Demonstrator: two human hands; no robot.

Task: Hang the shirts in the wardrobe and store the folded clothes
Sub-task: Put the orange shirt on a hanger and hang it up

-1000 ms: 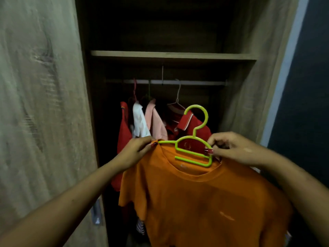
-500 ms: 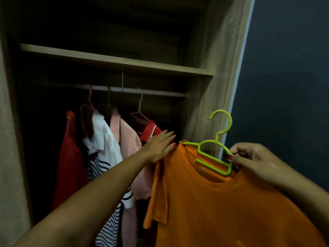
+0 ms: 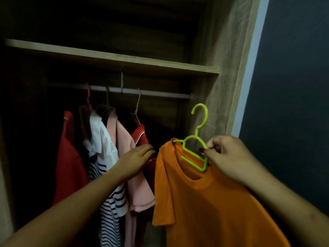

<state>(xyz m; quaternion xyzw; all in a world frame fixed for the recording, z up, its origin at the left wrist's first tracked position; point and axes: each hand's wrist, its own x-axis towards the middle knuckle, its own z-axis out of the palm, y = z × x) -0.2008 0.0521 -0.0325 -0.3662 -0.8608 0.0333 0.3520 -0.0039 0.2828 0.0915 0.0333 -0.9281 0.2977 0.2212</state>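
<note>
Head view: our orange T-shirt [image 3: 204, 202] hangs creased on a green hanger [image 3: 193, 163], held up at the wardrobe [image 3: 213, 50] opening, below its rail [image 3: 156, 92]. Our right hand [image 3: 226, 157] pinches the hanger's shoulder. Our left hand [image 3: 137, 157], fingers straight, reaches among the garments hanging inside: a red top [image 3: 69, 157], a striped shirt [image 3: 105, 157] and a pink shirt [image 3: 124, 136].

A wood-grain wardrobe [image 3: 219, 50] stands open, its inside dim and deep in shadow. A plank shelf [image 3: 114, 58] crosses it high up, and a pale metal rail [image 3: 151, 92] runs just beneath. To the right, past a thin light strip [image 3: 249, 68] along the wardrobe's edge, rises a dark blue wall [image 3: 293, 68].
</note>
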